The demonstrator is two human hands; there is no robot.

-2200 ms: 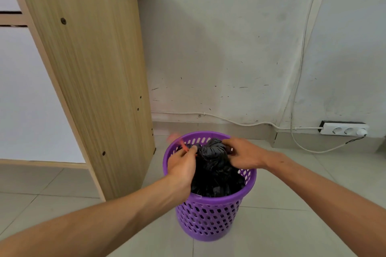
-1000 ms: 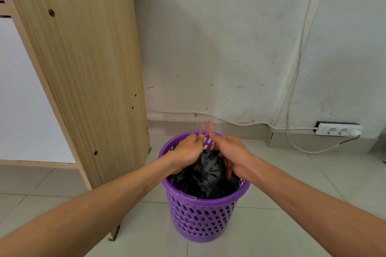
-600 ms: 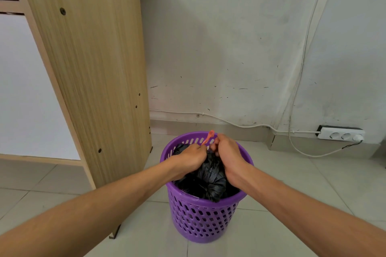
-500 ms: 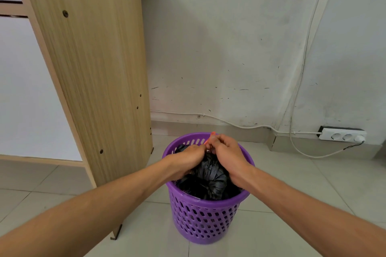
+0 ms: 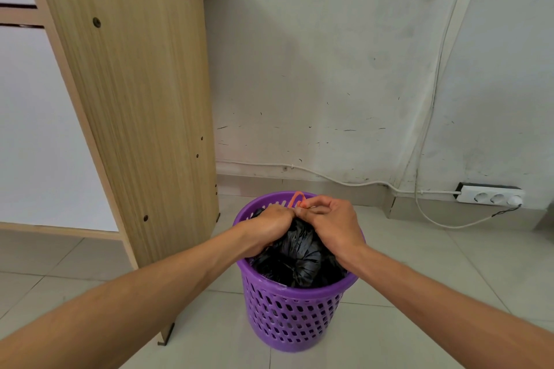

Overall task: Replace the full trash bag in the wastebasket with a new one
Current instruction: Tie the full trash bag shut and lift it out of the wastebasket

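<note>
Fingers [image 5: 322, 206] of our right hand [image 5: 335, 226] pinch the orange drawstring [image 5: 296, 199] while our left hand [image 5: 271, 226] grips the gathered neck of the soft, thin trash bag [image 5: 299, 257] sitting in the wastebasket [image 5: 287, 320]; likely heavy, so we would lift by that neck.

Purple perforated wastebasket [image 5: 287, 317], black bag [image 5: 299, 260], orange drawstring [image 5: 296, 199]

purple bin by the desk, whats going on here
A person is closing the full black bag in the bin. The left hand grips the bag's gathered neck, and the right hand pinches an orange tie at the top. The bag sits inside the bin, not yet lifted out. No new bag is in view.
</note>
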